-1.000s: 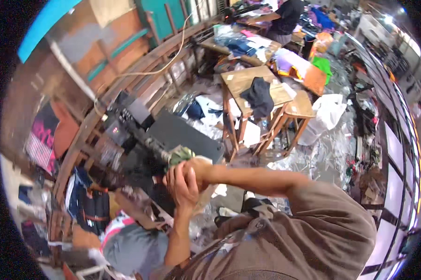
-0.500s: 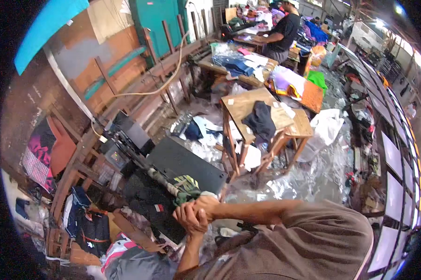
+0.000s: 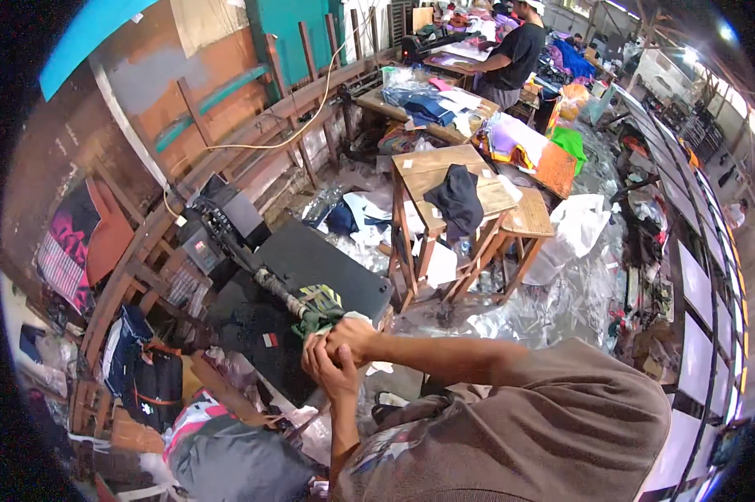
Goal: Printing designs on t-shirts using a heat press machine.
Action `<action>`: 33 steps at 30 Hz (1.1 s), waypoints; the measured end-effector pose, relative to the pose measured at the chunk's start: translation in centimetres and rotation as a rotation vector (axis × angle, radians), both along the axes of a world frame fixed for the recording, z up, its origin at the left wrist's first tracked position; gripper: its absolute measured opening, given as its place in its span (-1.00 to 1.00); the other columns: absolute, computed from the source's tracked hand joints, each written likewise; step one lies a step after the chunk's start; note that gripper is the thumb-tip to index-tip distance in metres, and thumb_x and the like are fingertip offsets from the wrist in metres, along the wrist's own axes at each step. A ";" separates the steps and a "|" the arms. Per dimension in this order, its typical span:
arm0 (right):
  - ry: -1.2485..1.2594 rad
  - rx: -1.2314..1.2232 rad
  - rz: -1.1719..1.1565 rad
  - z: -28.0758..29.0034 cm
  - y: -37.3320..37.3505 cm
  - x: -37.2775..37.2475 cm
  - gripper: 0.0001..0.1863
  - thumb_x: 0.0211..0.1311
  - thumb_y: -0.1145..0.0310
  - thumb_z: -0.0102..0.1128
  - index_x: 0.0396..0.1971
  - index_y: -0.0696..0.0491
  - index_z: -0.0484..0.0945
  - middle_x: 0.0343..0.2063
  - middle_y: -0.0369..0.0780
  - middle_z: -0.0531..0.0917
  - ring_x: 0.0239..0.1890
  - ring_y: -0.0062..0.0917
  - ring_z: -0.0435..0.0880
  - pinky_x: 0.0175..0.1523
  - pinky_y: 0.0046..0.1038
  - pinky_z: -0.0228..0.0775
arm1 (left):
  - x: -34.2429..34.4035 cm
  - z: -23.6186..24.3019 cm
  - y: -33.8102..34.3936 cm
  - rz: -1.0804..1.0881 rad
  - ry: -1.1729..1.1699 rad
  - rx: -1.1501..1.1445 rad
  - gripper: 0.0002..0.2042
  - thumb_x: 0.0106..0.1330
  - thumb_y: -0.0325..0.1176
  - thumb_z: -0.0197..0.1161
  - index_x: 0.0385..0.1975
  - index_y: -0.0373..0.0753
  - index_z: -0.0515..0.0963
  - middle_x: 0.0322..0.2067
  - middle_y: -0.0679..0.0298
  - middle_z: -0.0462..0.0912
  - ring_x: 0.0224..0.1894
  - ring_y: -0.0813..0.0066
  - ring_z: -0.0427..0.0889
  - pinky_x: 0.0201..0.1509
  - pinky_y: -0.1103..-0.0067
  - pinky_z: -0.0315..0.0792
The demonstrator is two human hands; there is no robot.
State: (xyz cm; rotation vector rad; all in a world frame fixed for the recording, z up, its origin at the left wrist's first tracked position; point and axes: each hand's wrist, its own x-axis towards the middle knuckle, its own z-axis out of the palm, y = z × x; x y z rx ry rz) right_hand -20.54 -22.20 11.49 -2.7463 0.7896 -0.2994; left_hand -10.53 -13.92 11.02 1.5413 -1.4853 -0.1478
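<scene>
Both of my hands are clasped together at the end of a long lever (image 3: 273, 284) of a dark press machine. My right hand (image 3: 351, 339) grips the lever's end, which is wrapped in green cloth (image 3: 317, 309), and my left hand (image 3: 326, 360) closes beside and partly over it. The grip itself is mostly hidden by my fingers. Below the lever lies a black flat platen (image 3: 327, 263). The machine's control box (image 3: 200, 248) sits at the far end of the lever.
Wooden stools (image 3: 432, 171) stand ahead, one bearing dark cloth. Behind them are tables (image 3: 457, 109) piled with garments and a co-worker (image 3: 520, 63). Plastic sheeting (image 3: 520, 322) litters the floor. A long rack (image 3: 695, 293) runs along the right, wooden framing (image 3: 135, 268) along the left.
My clasped hands stay on the lever's end; they moved slightly right and down, then back up a little as the whole view shifted. The co-worker's upper body came further into view.
</scene>
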 end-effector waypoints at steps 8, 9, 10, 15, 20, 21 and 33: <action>-0.023 -0.002 -0.051 -0.2 -0.1 -0.6 -0.87 -0.19 0.24 0.28 -0.61 -0.08 0.53 -0.67 -0.20 0.58 -0.60 -0.20 0.60 -0.54 -0.19 0.40 | -0.5 -1.4 -1.0 0.033 -0.065 -0.175 -0.57 0.33 -0.02 0.07 -0.17 -0.35 0.51 -0.12 -0.05 0.56 0.08 -0.06 0.46 0.23 0.15 0.22; -0.002 -0.004 -0.065 -0.1 0.2 -0.4 -0.87 -0.18 0.24 0.27 -0.60 -0.08 0.54 -0.67 -0.19 0.58 -0.60 -0.20 0.60 -0.53 -0.20 0.40 | -0.3 -1.7 -0.7 0.034 -0.071 -0.173 -0.57 0.33 -0.02 0.07 -0.17 -0.35 0.51 -0.12 -0.05 0.56 0.08 -0.06 0.46 0.23 0.15 0.22; -0.026 0.002 -0.051 0.2 0.2 -0.4 -0.88 -0.20 0.26 0.29 -0.60 -0.07 0.57 -0.66 -0.18 0.60 -0.58 -0.21 0.62 -0.52 -0.20 0.42 | -0.4 -1.7 -0.8 0.051 -0.058 -0.177 -0.57 0.32 -0.02 0.08 -0.18 -0.35 0.52 -0.12 -0.05 0.55 0.07 -0.06 0.46 0.23 0.15 0.22; 0.033 -0.002 -0.081 -0.4 0.3 -0.1 -0.88 -0.23 0.29 0.33 -0.61 -0.06 0.60 -0.63 -0.18 0.63 -0.55 -0.22 0.65 -0.49 -0.21 0.45 | -0.5 -1.0 -0.4 0.029 -0.002 -0.182 -0.58 0.32 -0.05 0.09 -0.18 -0.37 0.51 -0.12 -0.08 0.54 0.05 -0.09 0.46 0.21 0.16 0.24; 0.031 -0.029 -0.086 0.0 0.1 -0.4 -0.88 -0.24 0.29 0.34 -0.61 -0.09 0.61 -0.62 -0.19 0.63 -0.53 -0.21 0.65 -0.48 -0.21 0.45 | -0.8 -0.6 -0.4 0.046 0.013 -0.187 -0.59 0.30 -0.06 0.12 -0.20 -0.37 0.52 -0.14 -0.07 0.55 0.04 -0.08 0.47 0.20 0.17 0.27; 0.030 -0.032 -0.085 0.2 0.1 -0.3 -0.88 -0.24 0.29 0.34 -0.61 -0.09 0.61 -0.62 -0.19 0.63 -0.53 -0.21 0.65 -0.48 -0.21 0.45 | -0.9 -0.5 -0.5 0.051 0.026 -0.192 -0.59 0.29 -0.06 0.13 -0.20 -0.37 0.52 -0.15 -0.07 0.55 0.04 -0.07 0.47 0.19 0.18 0.28; 0.099 -0.002 -0.135 -0.4 -0.1 -0.4 -0.88 -0.19 0.25 0.29 -0.65 -0.05 0.60 -0.64 -0.19 0.65 -0.55 -0.23 0.67 -0.49 -0.23 0.47 | -0.5 -1.4 -1.3 0.061 -0.007 -0.201 -0.58 0.26 -0.02 0.11 -0.32 -0.36 0.49 -0.18 -0.09 0.53 -0.02 -0.10 0.43 0.13 0.15 0.28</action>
